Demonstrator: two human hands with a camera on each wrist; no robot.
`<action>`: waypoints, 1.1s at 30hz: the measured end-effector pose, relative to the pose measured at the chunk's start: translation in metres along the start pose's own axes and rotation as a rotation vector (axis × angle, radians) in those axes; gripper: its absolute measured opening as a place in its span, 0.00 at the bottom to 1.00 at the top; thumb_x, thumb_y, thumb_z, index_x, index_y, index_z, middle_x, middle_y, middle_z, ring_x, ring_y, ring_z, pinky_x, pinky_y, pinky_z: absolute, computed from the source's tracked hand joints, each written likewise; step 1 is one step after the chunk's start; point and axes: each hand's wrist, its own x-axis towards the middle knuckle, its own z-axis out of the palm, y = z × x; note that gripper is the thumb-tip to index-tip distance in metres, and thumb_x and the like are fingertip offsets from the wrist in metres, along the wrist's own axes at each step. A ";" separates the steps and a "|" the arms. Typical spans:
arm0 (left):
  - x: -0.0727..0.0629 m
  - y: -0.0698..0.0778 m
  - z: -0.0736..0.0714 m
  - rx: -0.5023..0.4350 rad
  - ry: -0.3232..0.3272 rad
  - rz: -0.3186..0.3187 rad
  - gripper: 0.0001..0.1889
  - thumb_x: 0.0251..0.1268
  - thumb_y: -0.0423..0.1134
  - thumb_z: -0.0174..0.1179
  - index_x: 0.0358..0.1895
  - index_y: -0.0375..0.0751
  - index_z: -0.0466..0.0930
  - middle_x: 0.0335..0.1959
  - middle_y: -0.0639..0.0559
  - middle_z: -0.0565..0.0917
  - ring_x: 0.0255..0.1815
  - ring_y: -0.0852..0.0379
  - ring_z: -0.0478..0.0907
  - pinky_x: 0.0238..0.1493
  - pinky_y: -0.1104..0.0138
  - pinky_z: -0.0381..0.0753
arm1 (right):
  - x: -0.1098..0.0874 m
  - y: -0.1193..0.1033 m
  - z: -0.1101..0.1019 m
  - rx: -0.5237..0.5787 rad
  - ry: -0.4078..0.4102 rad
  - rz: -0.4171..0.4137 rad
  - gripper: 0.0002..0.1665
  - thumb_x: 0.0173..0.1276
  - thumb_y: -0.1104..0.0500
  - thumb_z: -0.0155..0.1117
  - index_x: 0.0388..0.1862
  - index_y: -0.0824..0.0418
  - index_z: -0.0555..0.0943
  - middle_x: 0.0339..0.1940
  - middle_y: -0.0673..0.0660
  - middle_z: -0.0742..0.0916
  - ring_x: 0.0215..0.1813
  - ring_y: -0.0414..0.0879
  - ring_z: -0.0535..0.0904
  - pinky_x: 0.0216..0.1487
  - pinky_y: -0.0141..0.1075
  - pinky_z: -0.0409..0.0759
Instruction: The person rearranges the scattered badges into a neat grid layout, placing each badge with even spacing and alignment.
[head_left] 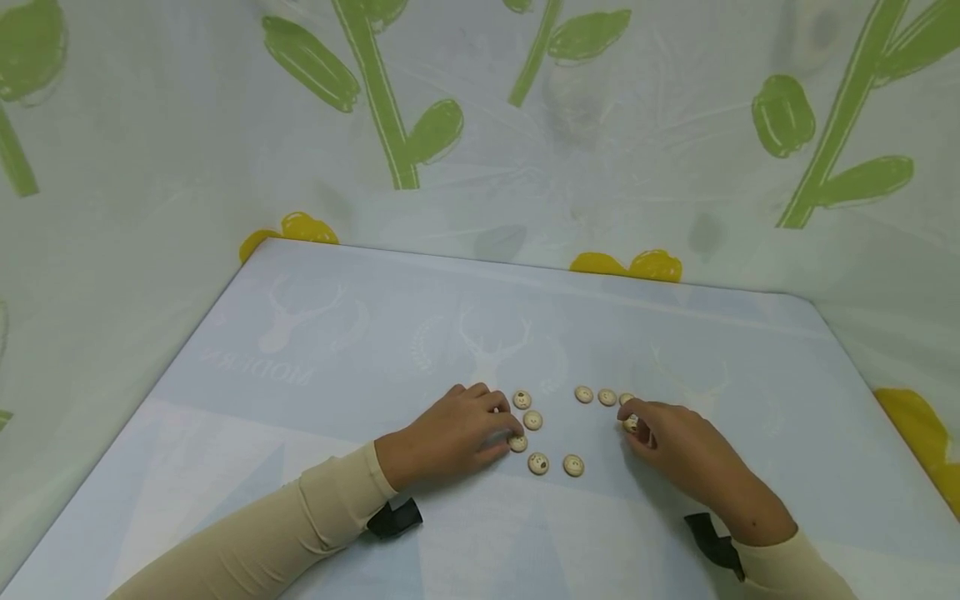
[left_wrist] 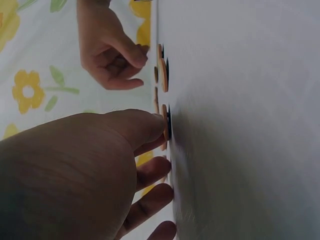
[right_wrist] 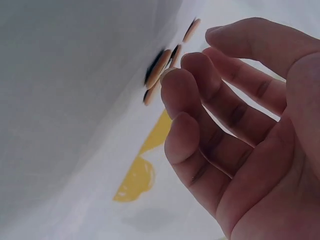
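Observation:
Several small round wooden discs with dark markings lie on the table in the head view. My left hand (head_left: 468, 429) comes in from the left, thumb and index finger pinching the edges of one wooden disc (head_left: 518, 443). In the left wrist view its thumb lies against that disc (left_wrist: 165, 122), the other fingers spread below near the tabletop. My right hand (head_left: 686, 446) hovers at the right, fingers loosely bent over another disc (head_left: 631, 425). The right wrist view shows nothing between this hand's thumb and fingers; a disc (right_wrist: 158, 69) lies beyond the fingertips.
Two discs (head_left: 532, 419) are just above the left fingers, and a pair with one disc (head_left: 573, 465) lies nearer me. A row with a middle disc (head_left: 607, 397) is farther back. The pale patterned table (head_left: 360, 292) ends at a leaf-printed curtain (head_left: 480, 208).

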 end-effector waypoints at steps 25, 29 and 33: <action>-0.001 0.002 -0.001 -0.009 0.004 -0.001 0.09 0.68 0.46 0.64 0.48 0.57 0.86 0.47 0.57 0.84 0.49 0.58 0.78 0.45 0.61 0.77 | -0.012 -0.032 0.015 -0.071 0.111 -0.153 0.14 0.59 0.57 0.76 0.44 0.50 0.86 0.33 0.44 0.82 0.26 0.32 0.70 0.28 0.26 0.72; -0.001 0.003 -0.003 -0.009 -0.004 -0.009 0.09 0.68 0.46 0.64 0.49 0.57 0.86 0.47 0.57 0.84 0.50 0.57 0.78 0.46 0.60 0.78 | -0.011 -0.035 0.017 -0.068 0.111 -0.165 0.14 0.59 0.56 0.77 0.44 0.50 0.87 0.34 0.44 0.83 0.28 0.33 0.72 0.30 0.27 0.74; -0.001 0.003 -0.003 -0.007 -0.008 -0.011 0.09 0.68 0.46 0.63 0.49 0.57 0.86 0.47 0.57 0.84 0.51 0.57 0.78 0.47 0.60 0.78 | -0.010 -0.038 0.020 -0.067 0.095 -0.158 0.15 0.58 0.56 0.77 0.45 0.49 0.87 0.36 0.43 0.84 0.33 0.33 0.76 0.34 0.29 0.78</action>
